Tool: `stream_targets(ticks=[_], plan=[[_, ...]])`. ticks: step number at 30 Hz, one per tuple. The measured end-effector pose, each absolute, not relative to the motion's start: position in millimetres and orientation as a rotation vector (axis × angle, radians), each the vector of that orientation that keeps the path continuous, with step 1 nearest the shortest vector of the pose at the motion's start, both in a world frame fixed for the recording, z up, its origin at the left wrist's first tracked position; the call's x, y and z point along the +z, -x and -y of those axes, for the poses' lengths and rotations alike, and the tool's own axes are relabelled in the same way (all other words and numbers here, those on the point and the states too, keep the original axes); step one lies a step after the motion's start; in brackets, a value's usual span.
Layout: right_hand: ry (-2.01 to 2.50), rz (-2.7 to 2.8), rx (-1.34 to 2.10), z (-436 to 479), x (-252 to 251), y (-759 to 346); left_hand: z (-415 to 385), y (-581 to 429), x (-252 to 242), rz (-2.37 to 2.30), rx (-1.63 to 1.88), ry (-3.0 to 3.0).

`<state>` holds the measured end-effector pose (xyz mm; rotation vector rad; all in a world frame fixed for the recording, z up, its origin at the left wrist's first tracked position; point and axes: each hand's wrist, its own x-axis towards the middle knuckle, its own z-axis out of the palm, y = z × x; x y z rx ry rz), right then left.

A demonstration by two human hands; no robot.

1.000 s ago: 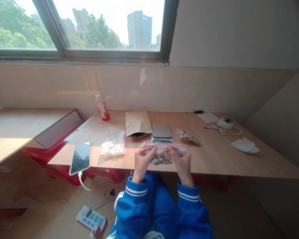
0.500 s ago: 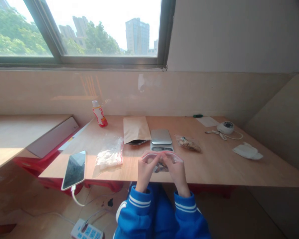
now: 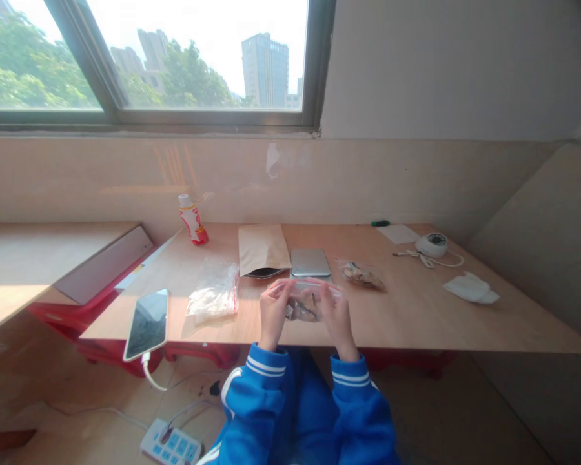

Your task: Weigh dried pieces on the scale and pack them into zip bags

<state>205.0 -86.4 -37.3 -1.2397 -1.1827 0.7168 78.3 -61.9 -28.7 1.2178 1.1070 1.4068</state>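
The left hand (image 3: 274,320) and right hand (image 3: 336,320) pinched the top edge of a bag (image 3: 304,311) between them — held over the table (image 3: 416,320), before a scale (image 3: 310,263) that lay between a paper pouch (image 3: 263,248) and another filled bag (image 3: 364,278).

Wooden table (image 3: 416,320), bottle (image 3: 192,221), plastic bags (image 3: 213,294), brown pouch (image 3: 261,248), scale (image 3: 310,263)

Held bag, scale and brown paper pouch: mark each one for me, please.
Held bag (image 3: 303,310): head view, on the middle of its clear, filled part.
Scale (image 3: 310,262): head view, on its flat metal top.
Brown paper pouch (image 3: 262,248): head view, on its upper face.
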Motion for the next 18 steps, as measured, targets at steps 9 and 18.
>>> stream_targets(ticks=[9, 18], plan=[[1.522, 1.005, 0.424, 63.4, -32.8, -265.8, 47.5, -68.5, -30.7, -1.106, 1.214, -1.264], [1.841, 1.040, -0.361, 41.6, -73.0, -349.7, -15.6, -0.4, -47.1, -1.747, 0.950, -2.336]])
